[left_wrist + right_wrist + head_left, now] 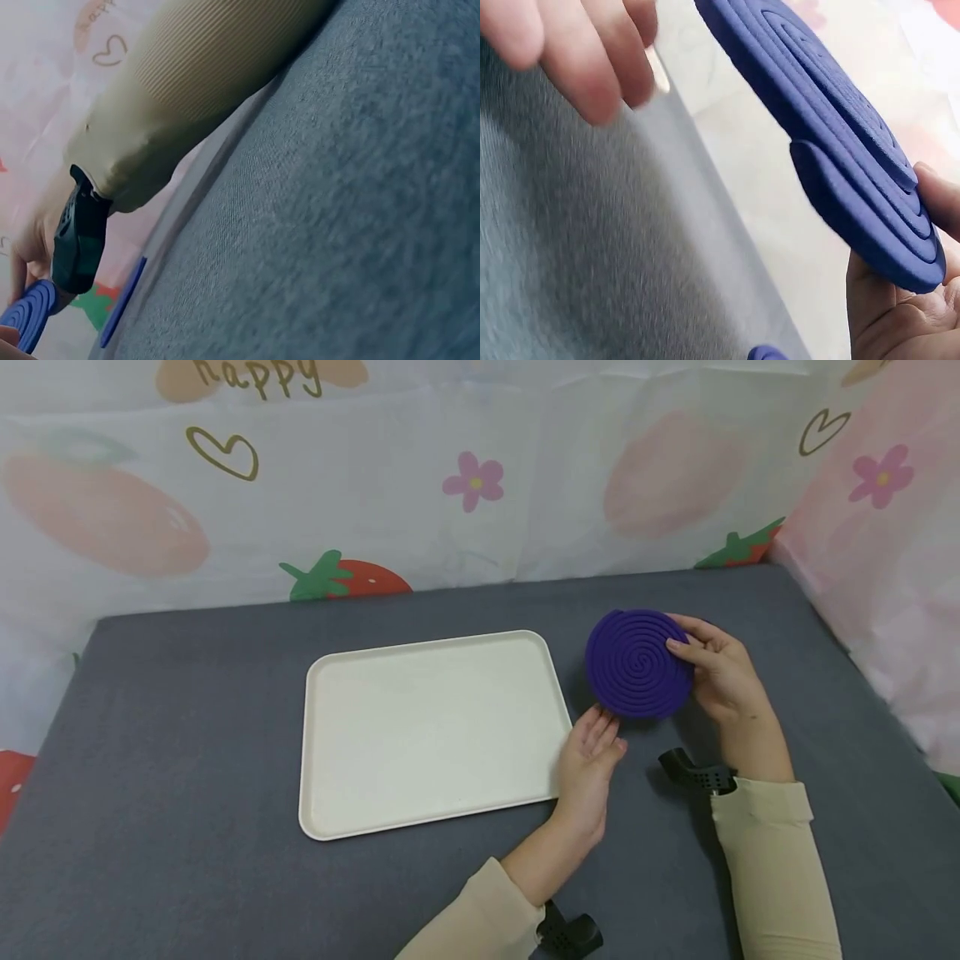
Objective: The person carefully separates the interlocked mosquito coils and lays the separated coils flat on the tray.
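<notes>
My right hand [723,672] holds a round purple coaster [637,664] wound in a flat spiral, with the thumb on its face and fingers behind the right edge. In the right wrist view the coaster [840,142] is tilted and raised above the table, and the outer end of its coil shows as a step. My left hand [588,768] is open, palm turned up, its fingertips right at the coaster's lower edge in the head view. Fingers [585,60] of that hand also show apart from the coaster in the right wrist view.
A cream rectangular tray [435,739] lies on the grey cloth-covered table [172,752], its right edge beside my left hand. Another flat purple piece [124,304] lies on the table in the left wrist view. A printed curtain [540,543] hangs behind the table.
</notes>
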A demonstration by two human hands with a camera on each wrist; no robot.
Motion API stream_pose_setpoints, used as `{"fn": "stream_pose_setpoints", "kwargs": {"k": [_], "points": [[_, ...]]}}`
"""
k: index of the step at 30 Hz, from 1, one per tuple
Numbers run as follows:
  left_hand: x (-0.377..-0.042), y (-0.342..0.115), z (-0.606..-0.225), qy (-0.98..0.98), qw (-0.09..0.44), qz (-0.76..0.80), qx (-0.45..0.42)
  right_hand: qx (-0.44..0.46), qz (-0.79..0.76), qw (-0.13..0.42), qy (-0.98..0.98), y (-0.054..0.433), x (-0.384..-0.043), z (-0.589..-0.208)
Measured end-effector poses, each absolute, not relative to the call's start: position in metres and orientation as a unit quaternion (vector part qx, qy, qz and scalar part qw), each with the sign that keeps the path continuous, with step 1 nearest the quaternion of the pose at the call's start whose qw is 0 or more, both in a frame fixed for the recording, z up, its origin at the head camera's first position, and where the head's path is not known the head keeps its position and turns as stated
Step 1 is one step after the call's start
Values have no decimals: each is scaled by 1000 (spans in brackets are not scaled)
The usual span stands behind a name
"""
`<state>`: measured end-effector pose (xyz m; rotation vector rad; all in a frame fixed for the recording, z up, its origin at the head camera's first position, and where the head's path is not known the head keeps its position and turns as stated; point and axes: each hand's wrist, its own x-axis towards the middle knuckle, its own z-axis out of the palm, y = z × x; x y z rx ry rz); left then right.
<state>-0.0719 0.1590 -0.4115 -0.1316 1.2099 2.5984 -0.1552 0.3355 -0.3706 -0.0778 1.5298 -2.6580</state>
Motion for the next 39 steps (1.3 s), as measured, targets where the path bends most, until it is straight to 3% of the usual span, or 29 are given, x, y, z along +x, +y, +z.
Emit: {"fn": "stream_pose_setpoints", "kwargs": {"k": [8, 28, 39], "points": [[-80, 152, -412, 406, 119, 906, -22, -52, -854, 59, 515, 323, -153, -363], [-111, 118, -409, 386, 86, 917, -58, -67, -827, 116, 546, 287, -155, -375], [-114, 113, -409, 364, 84, 925, -67, -5, -792, 121, 599, 270, -152, -381]]}}
